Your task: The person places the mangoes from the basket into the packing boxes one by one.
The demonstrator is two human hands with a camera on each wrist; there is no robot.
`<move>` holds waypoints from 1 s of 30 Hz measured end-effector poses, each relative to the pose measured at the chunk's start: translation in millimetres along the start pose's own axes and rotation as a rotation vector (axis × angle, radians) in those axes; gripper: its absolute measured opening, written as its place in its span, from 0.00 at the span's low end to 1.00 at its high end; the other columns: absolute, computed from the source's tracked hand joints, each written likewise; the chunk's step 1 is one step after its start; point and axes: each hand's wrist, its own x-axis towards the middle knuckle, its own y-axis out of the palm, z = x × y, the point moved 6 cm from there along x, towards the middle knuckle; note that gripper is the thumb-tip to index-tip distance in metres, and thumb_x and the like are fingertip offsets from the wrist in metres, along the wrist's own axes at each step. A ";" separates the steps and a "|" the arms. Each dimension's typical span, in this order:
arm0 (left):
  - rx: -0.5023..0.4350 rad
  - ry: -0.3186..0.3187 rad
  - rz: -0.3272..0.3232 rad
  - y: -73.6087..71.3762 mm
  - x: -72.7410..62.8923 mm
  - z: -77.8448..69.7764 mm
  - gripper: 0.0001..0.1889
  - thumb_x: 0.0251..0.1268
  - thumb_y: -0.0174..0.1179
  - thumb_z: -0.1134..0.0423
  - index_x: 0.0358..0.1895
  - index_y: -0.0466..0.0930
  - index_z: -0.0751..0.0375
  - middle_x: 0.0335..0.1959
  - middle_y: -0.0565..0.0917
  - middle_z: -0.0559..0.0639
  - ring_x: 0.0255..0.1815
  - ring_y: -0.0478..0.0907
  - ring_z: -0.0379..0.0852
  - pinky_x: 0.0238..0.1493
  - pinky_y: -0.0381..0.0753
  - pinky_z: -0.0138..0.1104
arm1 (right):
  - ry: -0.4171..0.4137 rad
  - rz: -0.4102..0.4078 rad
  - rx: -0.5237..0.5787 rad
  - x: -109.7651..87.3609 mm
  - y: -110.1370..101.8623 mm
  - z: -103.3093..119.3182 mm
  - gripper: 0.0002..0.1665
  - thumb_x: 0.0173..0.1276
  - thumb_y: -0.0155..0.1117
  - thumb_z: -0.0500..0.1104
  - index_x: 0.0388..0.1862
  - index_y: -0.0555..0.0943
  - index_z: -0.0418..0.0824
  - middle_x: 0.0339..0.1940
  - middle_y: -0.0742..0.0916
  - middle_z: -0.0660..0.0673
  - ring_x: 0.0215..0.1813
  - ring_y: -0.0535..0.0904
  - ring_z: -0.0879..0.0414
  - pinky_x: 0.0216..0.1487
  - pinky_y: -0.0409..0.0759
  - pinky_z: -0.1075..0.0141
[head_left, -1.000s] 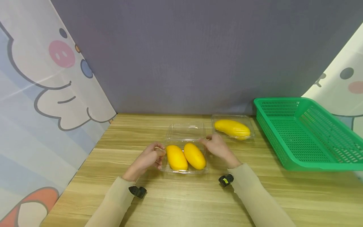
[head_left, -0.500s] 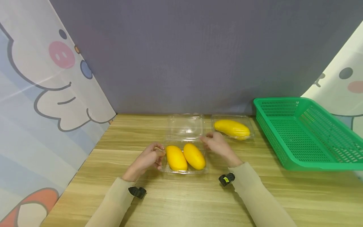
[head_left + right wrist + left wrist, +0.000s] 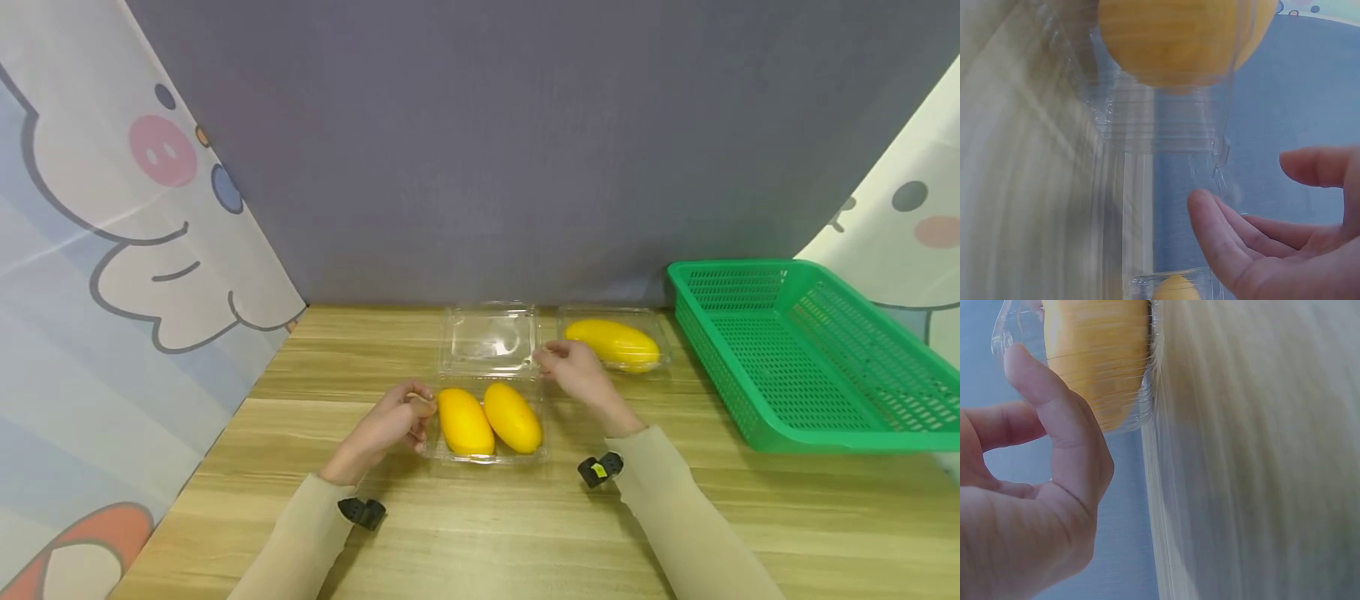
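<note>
Two yellow mangoes [image 3: 465,422] lie side by side in the base of a clear plastic clamshell [image 3: 483,459]. Its lid [image 3: 491,343] lies folded back toward the wall. At the base's left side my left hand [image 3: 390,423] has its thumb and fingers bent at the rim; in the left wrist view the thumb tip [image 3: 1019,359] overlaps that rim. My right hand [image 3: 576,369] is at the lid's right edge near the hinge. In the right wrist view its thumb stands apart from the fingers [image 3: 1216,231], with nothing between them.
Behind my right hand another clear container [image 3: 664,337] holds one yellow mango [image 3: 615,343]. A green perforated basket [image 3: 780,437] stands at the right. The wooden table [image 3: 465,533] ends at a grey wall [image 3: 480,167].
The clamshell's lid has dropped backward from a raised tilt to lying flat. My right hand has shifted slightly away from me along the lid's edge. The left hand has stayed at the rim.
</note>
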 end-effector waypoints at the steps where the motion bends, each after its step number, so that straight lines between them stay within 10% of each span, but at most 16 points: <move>1: -0.001 0.001 0.002 0.1 0.1 0.3 0.15 0.73 0.53 0.67 0.56 0.65 0.70 0.26 0.72 0.52 0.22 0.71 0.45 0.23 0.79 0.35 | 0.003 -0.003 0.010 0.5 -0.6 0.1 0.34 0.79 0.56 0.47 0.72 0.66 0.25 0.62 0.81 0.28 0.55 0.84 0.39 0.63 0.79 0.47; 30: -0.012 -0.018 -0.012 2.0 2.0 -0.2 0.13 0.73 0.51 0.68 0.56 0.66 0.69 0.26 0.72 0.53 0.21 0.70 0.46 0.23 0.79 0.33 | -0.004 -0.066 0.275 11.1 -16.7 29.6 0.26 0.80 0.54 0.43 0.69 0.70 0.27 0.56 0.79 0.32 0.59 0.76 0.36 0.62 0.80 0.48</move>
